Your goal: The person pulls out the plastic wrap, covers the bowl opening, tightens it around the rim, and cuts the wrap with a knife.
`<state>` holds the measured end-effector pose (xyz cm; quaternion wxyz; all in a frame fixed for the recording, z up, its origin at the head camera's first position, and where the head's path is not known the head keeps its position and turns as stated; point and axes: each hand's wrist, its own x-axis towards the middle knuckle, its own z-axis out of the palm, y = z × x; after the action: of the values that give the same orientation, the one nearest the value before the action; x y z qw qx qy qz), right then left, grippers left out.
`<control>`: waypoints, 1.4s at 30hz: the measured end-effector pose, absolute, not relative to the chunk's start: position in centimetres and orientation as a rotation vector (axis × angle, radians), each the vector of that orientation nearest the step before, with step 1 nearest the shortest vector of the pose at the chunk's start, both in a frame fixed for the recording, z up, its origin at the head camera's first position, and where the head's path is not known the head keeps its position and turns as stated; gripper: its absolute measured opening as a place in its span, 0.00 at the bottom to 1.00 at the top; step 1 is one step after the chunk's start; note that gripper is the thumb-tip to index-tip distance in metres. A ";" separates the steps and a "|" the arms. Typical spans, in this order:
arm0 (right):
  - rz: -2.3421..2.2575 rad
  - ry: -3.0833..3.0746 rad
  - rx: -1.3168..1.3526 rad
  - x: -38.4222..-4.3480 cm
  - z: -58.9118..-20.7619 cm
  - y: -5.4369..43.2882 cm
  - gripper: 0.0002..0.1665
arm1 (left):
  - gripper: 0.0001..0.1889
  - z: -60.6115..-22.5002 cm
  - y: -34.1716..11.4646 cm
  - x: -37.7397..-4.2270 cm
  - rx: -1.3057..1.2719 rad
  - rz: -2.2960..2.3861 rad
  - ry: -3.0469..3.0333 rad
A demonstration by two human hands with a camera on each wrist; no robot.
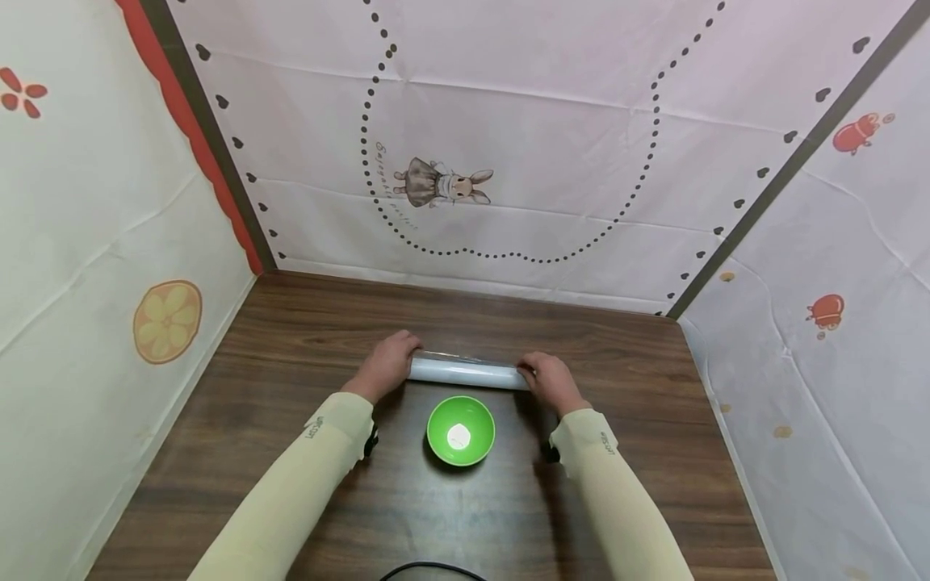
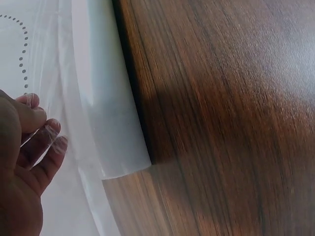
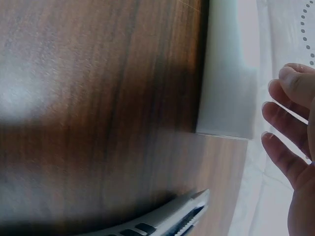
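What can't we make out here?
- Head: thin black cable; both ends cut off by the bottom edge.
- Right wrist: slotted grey tool; rear cut off by the bottom edge.
- Left wrist: transparent plastic film at the bare left hand; edge too faint to trace.

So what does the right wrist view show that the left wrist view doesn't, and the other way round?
Only the right wrist view shows the right hand and, on the table, what looks like a utility knife. Only the left wrist view shows the left hand, which pinches clear film. Both share the white roll, the table and the dotted white backdrop.
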<state>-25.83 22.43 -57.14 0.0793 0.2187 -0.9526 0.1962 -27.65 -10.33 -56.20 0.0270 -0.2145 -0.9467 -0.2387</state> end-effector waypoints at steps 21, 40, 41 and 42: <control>0.555 -2.857 0.726 -26.1 -55.8 23.3 0.07 | 0.20 -55.3 -11.1 -28.2 -0.788 -0.569 -3.088; 0.491 -2.880 0.806 -26.1 -55.5 24.0 0.08 | 0.19 -55.4 -11.5 -28.3 -0.763 -0.458 -3.012; 0.514 -2.881 0.798 -26.1 -55.5 24.0 0.08 | 0.19 -55.4 -11.6 -28.3 -0.760 -0.456 -3.006; 0.536 -2.884 0.787 -26.1 -55.4 24.1 0.08 | 0.18 -55.4 -11.6 -28.3 -0.749 -0.466 -3.005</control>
<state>-26.15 24.10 -55.44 0.0523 0.2588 -0.9483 0.1762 -28.28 -11.61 -55.45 0.0050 -0.2392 -0.9595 -0.1489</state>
